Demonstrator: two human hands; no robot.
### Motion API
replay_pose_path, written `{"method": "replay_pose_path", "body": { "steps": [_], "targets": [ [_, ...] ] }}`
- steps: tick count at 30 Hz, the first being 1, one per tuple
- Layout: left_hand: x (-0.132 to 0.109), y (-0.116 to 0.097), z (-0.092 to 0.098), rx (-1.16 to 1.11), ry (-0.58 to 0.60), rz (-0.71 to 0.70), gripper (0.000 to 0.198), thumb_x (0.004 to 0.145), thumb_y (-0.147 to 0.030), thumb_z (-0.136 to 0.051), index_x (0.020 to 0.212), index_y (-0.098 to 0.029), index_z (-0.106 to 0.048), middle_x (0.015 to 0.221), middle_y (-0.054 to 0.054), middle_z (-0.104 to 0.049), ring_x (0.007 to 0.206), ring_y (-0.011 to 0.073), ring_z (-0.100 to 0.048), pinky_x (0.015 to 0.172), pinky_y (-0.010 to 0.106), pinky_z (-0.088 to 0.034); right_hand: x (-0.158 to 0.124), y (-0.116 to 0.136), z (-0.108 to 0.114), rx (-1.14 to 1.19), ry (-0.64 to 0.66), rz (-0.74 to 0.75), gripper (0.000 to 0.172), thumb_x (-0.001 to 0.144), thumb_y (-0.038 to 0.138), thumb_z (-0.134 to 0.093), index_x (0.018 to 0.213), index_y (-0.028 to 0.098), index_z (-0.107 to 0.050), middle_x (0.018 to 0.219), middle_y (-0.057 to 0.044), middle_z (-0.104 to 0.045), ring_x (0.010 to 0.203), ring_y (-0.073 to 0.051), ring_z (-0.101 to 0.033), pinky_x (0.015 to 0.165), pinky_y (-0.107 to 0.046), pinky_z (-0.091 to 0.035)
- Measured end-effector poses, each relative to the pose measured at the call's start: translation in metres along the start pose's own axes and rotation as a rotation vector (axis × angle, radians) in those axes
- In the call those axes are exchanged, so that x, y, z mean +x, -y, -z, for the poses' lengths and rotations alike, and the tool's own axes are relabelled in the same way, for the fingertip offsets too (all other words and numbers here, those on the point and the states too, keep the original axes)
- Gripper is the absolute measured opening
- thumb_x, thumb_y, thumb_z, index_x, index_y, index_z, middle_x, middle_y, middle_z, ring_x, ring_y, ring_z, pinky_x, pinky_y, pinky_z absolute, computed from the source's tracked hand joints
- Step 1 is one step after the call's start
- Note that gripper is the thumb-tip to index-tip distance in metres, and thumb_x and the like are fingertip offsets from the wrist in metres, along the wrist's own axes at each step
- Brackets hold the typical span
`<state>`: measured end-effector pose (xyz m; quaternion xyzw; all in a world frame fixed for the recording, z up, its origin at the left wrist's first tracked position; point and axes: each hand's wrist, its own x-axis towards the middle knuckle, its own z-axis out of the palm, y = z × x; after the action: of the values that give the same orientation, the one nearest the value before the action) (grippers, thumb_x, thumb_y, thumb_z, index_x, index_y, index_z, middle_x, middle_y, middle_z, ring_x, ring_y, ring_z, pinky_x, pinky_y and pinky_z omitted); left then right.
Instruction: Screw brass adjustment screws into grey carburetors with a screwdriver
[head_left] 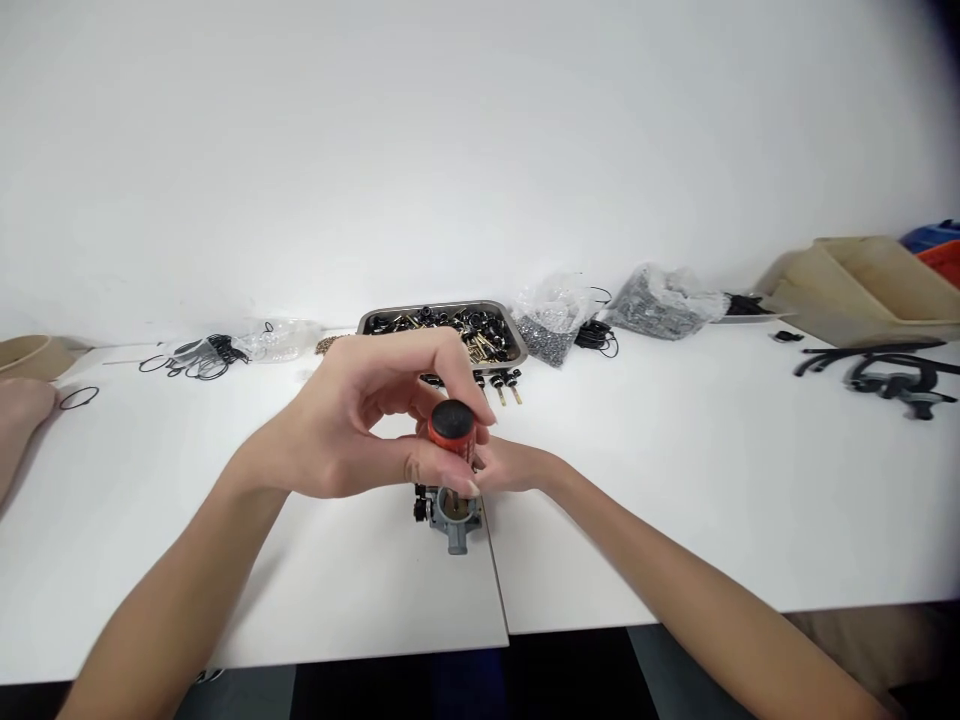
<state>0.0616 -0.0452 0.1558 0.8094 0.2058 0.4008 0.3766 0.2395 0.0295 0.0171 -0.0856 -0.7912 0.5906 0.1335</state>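
Observation:
My left hand (360, 420) is closed around the orange handle with a black cap of a screwdriver (452, 428), held upright over a small grey metal carburetor body (448, 512) on the white table (675, 480). My right hand (510, 468) reaches in from the right behind the screwdriver and rests against the carburetor; its fingers are mostly hidden by the left hand and the tool.
A metal tray (442, 318) of small black and brass parts stands behind the hands, with a few brass-tipped pieces (506, 385) lying beside it. Plastic bags of small parts (660, 298), black rubber rings (199, 355), black hoses (885, 372) and tan bins (862, 285) line the back.

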Motion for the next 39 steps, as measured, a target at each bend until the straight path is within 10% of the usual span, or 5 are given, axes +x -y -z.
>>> {"method": "replay_pose_path", "body": {
  "steps": [20, 39],
  "targets": [
    [-0.002, 0.009, 0.001, 0.0, 0.022, -0.033, 0.024, 0.07, -0.024, -0.08, 0.087, -0.02, -0.064, 0.079, 0.004, -0.068, 0.071, 0.012, -0.063, 0.055, 0.023, -0.054, 0.001, 0.0, -0.004, 0.034, -0.035, 0.062, 0.033, 0.074, 0.02, -0.066, 0.106, 0.016, -0.059, 0.107, -0.006, -0.054, 0.094, -0.019, -0.054, 0.077, -0.031, -0.047],
    [-0.006, -0.003, -0.001, 0.115, 0.005, -0.015, 0.029, 0.079, -0.018, -0.071, 0.107, -0.025, -0.072, 0.084, 0.005, -0.073, 0.072, 0.0155, -0.07, 0.048, 0.021, -0.054, -0.003, 0.0, -0.002, 0.031, 0.036, 0.057, 0.037, 0.079, 0.023, -0.063, 0.115, 0.017, -0.063, 0.12, -0.009, -0.053, 0.106, -0.022, -0.055, 0.094, -0.039, -0.047]
  ]
}}
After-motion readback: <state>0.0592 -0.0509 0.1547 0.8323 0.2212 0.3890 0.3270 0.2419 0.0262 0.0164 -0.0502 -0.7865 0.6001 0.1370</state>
